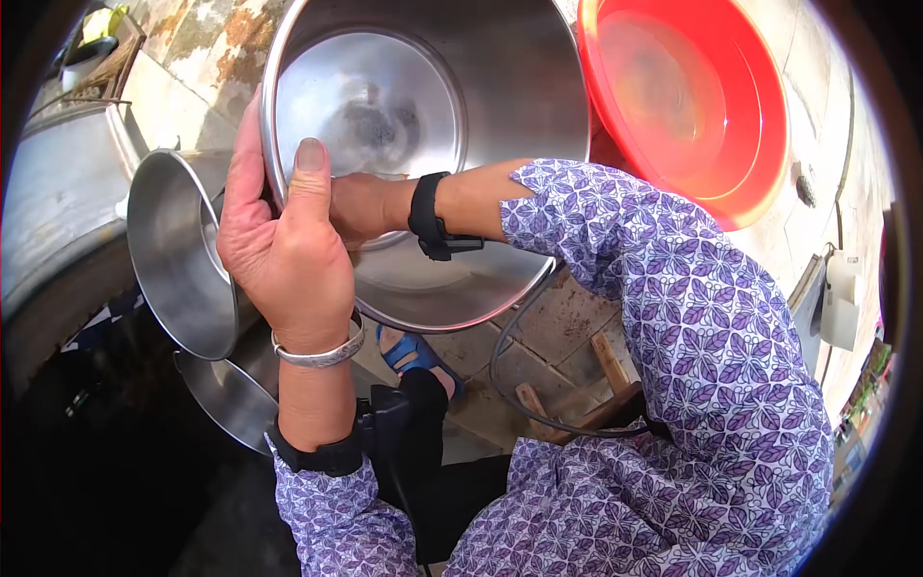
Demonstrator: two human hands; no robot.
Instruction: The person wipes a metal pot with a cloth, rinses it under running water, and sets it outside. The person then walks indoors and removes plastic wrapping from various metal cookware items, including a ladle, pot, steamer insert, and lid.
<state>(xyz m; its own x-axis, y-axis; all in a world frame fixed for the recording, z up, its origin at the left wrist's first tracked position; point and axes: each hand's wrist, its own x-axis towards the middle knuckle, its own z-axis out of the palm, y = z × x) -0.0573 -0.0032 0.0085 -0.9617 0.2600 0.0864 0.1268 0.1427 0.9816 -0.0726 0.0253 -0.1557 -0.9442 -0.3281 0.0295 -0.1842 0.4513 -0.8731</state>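
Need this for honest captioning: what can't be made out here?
All in the head view:
Right hand: its fingers are hidden behind the left hand, so whether they hold anything can't be told.
Large metal pot: upper rim cut off by the top edge.
Red basin: upper rim also cut off there.
Lower metal vessel: upper part hidden by the metal pan.

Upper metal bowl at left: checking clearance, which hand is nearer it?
Left. The left hand appears just beside the bowl, holding the pot; the right hand is farther off, inside the pot.
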